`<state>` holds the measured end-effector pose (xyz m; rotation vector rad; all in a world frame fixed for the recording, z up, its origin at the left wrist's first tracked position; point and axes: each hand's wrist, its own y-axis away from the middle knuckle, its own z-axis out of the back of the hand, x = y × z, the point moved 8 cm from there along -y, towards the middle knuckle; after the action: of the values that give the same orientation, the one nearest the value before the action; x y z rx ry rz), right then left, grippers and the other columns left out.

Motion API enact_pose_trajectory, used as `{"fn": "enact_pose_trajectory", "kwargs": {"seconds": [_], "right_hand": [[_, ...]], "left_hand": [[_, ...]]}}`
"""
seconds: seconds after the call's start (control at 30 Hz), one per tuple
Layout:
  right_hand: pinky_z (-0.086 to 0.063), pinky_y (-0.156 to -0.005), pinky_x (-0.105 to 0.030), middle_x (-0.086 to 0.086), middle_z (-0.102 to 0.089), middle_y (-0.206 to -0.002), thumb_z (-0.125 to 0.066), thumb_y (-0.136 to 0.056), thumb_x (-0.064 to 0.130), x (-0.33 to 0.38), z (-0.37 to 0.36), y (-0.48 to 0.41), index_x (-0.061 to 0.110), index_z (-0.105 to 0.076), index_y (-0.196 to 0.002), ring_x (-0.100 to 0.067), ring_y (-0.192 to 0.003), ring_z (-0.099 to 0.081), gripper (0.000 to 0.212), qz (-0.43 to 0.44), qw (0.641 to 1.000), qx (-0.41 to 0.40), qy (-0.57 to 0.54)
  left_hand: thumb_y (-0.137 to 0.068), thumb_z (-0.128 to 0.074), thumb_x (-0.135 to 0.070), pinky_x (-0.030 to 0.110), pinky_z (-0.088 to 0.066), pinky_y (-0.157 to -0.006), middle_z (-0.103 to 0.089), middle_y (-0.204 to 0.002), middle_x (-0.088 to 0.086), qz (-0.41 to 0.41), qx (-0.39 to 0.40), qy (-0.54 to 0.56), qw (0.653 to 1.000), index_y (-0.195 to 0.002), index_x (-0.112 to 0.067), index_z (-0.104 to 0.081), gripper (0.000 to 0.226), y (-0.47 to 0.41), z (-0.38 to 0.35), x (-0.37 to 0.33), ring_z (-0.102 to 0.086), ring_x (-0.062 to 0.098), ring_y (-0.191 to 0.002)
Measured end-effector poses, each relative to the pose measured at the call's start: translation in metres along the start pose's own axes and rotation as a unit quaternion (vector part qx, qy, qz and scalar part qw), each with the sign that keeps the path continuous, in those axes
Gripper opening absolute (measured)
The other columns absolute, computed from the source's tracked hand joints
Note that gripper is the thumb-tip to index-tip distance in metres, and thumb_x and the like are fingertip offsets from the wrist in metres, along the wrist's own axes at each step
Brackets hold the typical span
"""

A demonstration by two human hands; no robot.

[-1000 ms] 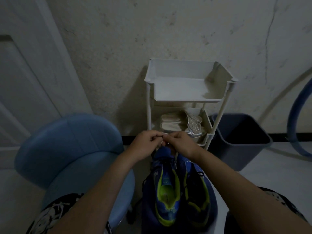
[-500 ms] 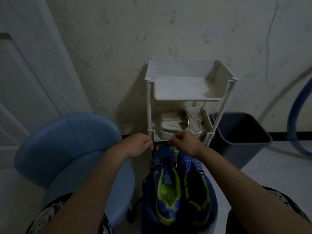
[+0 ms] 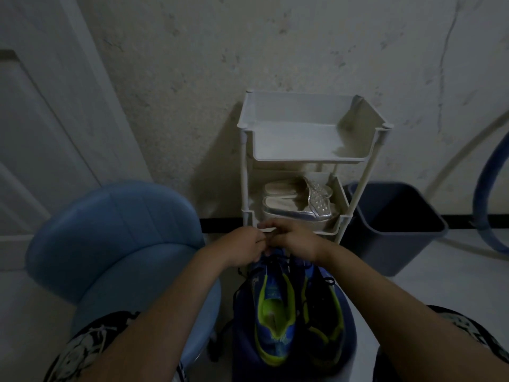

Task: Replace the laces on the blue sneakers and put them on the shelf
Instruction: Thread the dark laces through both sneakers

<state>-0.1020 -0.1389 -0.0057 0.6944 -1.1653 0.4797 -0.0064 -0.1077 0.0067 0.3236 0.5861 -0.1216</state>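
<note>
Okay, mid-lacing: my left hand (image 3: 245, 244) and right hand (image 3: 296, 241) both pinch the lace (image 3: 275, 259) above the blue sneakers (image 3: 272, 318); next likely threading the following eyelet.

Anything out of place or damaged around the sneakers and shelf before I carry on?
Nothing spilled or broken. A loose end of the dark lace dangles off the left side of the blue sneakers, normal mid-lacing. The only damage is a long crack in the wall, upper right. The shelf stands straight.
</note>
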Motion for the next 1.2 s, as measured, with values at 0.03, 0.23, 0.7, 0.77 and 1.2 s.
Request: {"fn": "enact_pose_trajectory", "kwargs": {"seconds": [0.03,0.23,0.7,0.77,1.2], "right_hand": [[-0.051,-0.067,-0.026,-0.019,-0.069,-0.093,-0.059,-0.091,0.005,0.002,-0.002,0.001,0.003,-0.065,-0.112,-0.02,-0.069,-0.063,0.022,-0.001,1.0,0.016,0.014],[-0.054,-0.067,-0.035,-0.005,-0.072,-0.084,-0.059,-0.097,0.022,-0.009,0.033,0.002,0.013,-0.074,-0.09,-0.024,-0.077,-0.067,0.019,-0.034,0.984,-0.066,0.163],[-0.052,-0.089,-0.028,0.006,-0.072,-0.108,-0.062,-0.089,0.015,0.001,0.005,0.006,0.027,-0.069,-0.118,-0.01,-0.1,-0.066,0.032,0.006,0.956,-0.01,0.292],[-0.057,-0.078,-0.034,0.006,-0.073,-0.082,-0.059,-0.093,0.017,0.004,0.003,0.005,0.022,-0.074,-0.098,-0.014,-0.077,-0.07,0.016,0.013,0.941,0.006,0.338],[-0.045,-0.066,-0.019,0.01,-0.069,-0.081,-0.065,-0.093,0.024,0.003,0.018,0.002,0.023,-0.074,-0.102,-0.003,-0.072,-0.062,0.014,0.03,0.948,-0.044,0.313]], "left_hand": [[-0.1,-0.045,-0.021,0.025,-0.041,-0.061,-0.061,-0.064,-0.007,-0.004,-0.008,0.002,1.0,-0.064,-0.027,-0.058,0.038,-0.001,0.002,-0.002,-0.056,0.006,-0.061],[-0.101,-0.046,-0.028,0.023,-0.042,-0.064,-0.065,-0.069,-0.006,0.031,-0.014,0.04,0.999,-0.082,-0.022,-0.07,0.031,0.002,0.011,0.015,-0.059,0.006,-0.067],[-0.099,-0.051,-0.035,0.027,-0.048,-0.062,-0.073,-0.07,-0.009,0.059,0.0,0.043,0.997,-0.077,-0.024,-0.069,0.03,0.001,-0.008,0.013,-0.06,0.009,-0.048],[-0.097,-0.054,-0.041,0.027,-0.049,-0.062,-0.073,-0.069,-0.012,0.07,-0.036,0.01,0.997,-0.076,-0.024,-0.07,0.031,0.0,0.0,0.014,-0.06,0.005,-0.046],[-0.097,-0.056,-0.038,0.031,-0.056,-0.069,-0.074,-0.071,-0.008,0.089,-0.07,0.131,0.985,-0.082,-0.019,-0.073,0.03,-0.001,-0.005,0.019,-0.065,0.013,-0.055]]}}
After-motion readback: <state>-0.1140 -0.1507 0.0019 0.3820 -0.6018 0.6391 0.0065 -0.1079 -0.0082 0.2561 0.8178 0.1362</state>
